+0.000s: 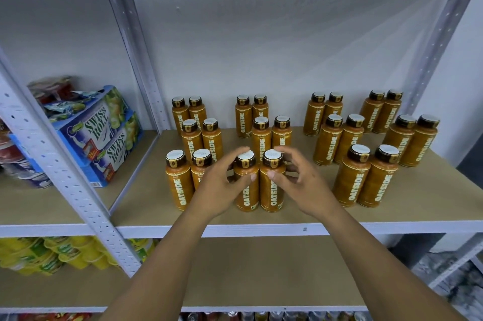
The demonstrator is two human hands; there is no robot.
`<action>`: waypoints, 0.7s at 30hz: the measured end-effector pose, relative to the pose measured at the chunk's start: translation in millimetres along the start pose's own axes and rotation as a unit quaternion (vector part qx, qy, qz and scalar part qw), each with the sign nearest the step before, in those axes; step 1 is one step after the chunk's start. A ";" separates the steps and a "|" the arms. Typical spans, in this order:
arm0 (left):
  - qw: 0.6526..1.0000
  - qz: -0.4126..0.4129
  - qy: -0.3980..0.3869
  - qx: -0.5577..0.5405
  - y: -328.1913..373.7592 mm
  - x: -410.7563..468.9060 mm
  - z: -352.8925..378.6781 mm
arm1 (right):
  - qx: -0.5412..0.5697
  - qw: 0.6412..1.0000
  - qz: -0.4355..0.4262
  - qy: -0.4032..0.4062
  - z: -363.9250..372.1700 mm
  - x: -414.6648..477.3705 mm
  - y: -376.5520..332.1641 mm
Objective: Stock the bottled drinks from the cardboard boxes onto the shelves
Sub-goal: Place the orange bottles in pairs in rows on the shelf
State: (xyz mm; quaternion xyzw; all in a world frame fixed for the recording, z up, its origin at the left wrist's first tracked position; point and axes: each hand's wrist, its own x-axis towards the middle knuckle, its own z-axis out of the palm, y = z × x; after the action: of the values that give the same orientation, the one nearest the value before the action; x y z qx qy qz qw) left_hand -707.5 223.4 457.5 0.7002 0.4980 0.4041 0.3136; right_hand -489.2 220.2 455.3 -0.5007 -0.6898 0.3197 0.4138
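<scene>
On shelf (392, 216) front, centre: left hand (222, 184) curled round left bottle (247, 195), right hand (300, 182) round right bottle (271, 195) beside it, touching; grip apparently loose. Both upright, orange-brown, white OATSIDE lettering, dark caps, white tops. Behind, matching bottles (261, 137) paired in rows to wall (261, 46).
</scene>
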 end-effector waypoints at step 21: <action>1.000 -0.014 0.011 -0.005 -1.0 -0.9 1.0 | 0.018 1.000 -0.002 0.009 6.0 3.4 6.5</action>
State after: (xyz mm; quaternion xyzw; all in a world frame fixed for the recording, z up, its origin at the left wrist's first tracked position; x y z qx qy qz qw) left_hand -707.2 222.8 455.9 0.6874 0.5090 0.4096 0.3172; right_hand -492.3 225.2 447.9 -0.4950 -0.6809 0.3267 0.4296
